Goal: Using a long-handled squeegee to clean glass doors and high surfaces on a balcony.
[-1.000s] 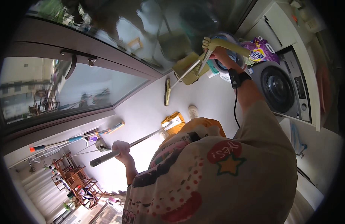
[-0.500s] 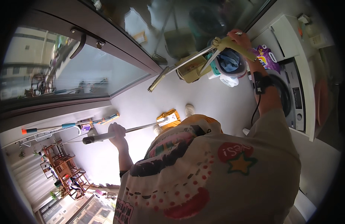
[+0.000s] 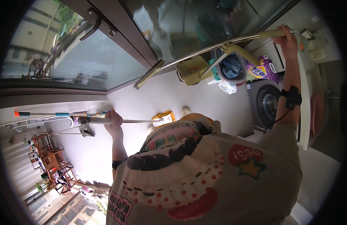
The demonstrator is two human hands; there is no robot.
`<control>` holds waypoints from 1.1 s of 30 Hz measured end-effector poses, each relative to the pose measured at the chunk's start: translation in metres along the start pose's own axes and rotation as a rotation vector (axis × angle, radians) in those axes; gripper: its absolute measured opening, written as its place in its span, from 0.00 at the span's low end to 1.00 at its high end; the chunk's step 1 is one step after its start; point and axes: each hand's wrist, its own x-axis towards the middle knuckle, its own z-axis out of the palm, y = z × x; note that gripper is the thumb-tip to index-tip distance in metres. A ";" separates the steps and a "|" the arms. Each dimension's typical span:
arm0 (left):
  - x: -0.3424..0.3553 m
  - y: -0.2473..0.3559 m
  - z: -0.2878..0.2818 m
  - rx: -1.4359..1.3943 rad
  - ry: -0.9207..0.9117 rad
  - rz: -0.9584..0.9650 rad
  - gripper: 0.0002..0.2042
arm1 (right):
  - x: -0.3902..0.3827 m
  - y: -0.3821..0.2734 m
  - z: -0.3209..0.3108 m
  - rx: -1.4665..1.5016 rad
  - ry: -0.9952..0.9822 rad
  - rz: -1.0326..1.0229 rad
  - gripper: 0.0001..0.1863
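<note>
My left hand point(image 3: 113, 122) is closed round the pole of a flat mop point(image 3: 95, 120), just below its grey-white grip. The mop's white head rests on a yellow-orange cloth point(image 3: 166, 114) on the floor by my shoes. At the upper right my right hand point(image 3: 287, 42) grips the beige handle end of a broom point(image 3: 214, 47). The broom's metal pole slants down leftward to its bristled head point(image 3: 149, 75), near the glass door's frame. Below the pole stands a beige dustpan point(image 3: 193, 70); its bent handle is apart from my right hand.
A tub with blue cloth point(image 3: 231, 67), a white bottle point(image 3: 228, 87) and a purple detergent pack point(image 3: 261, 69) stand beside the dustpan. A washing machine point(image 3: 267, 101) is at the right. Glass doors with a handle point(image 3: 92, 30) rise ahead; wooden chairs point(image 3: 51, 153) stand far left.
My right hand has moved right and away from the dustpan's handle, drawing the broom out with it. The broom head has shifted left. My left hand and the mop have moved slightly left.
</note>
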 end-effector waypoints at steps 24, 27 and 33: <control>0.018 -0.007 0.014 -0.003 -0.052 0.010 0.16 | -0.022 -0.050 0.078 -0.373 0.187 -0.165 0.20; 0.017 -0.009 0.009 -0.027 -0.046 0.019 0.16 | -0.024 -0.033 0.079 -0.313 0.197 -0.142 0.20; 0.014 -0.006 0.006 -0.008 0.005 0.048 0.16 | -0.021 -0.014 0.052 -0.409 0.196 -0.236 0.21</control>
